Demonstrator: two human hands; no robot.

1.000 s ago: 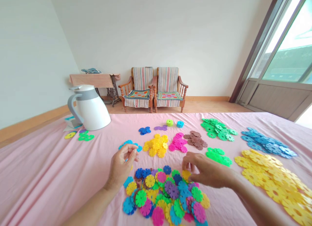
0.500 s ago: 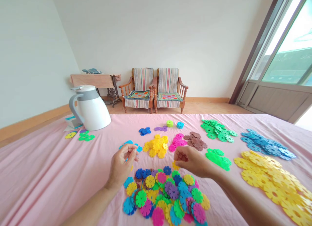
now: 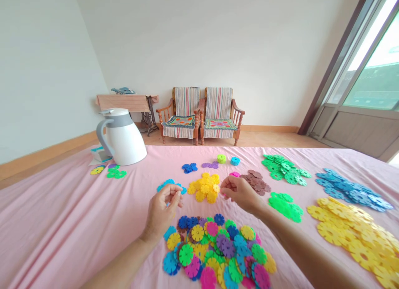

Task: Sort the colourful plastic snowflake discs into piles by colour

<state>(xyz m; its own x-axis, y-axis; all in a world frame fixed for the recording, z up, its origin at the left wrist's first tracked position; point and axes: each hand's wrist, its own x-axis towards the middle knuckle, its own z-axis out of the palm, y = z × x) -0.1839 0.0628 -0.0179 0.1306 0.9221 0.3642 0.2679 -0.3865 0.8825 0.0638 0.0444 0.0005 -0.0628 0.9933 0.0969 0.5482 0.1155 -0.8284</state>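
Note:
My left hand is closed in a loose pinch above the cloth, just in front of a light blue pile of slotted flower-shaped discs. Whatever its fingertips may hold is too small to make out. My right hand has its fingers curled together between the yellow disc pile and the brown disc pile. It hides most of the pink disc pile, and nothing can be made out in its grip. Nearer to me, between my forearms, lies a mixed heap of coloured discs.
Green, bright green, blue and large yellow disc piles lie to the right. Small dark blue and purple groups lie farther back. A white jug stands at left on the pink cloth.
My right hand has moved forward, away from the mixed heap, toward the pink pile. The yellow disc at its fingertips is out of sight there. The view has swung slightly left.

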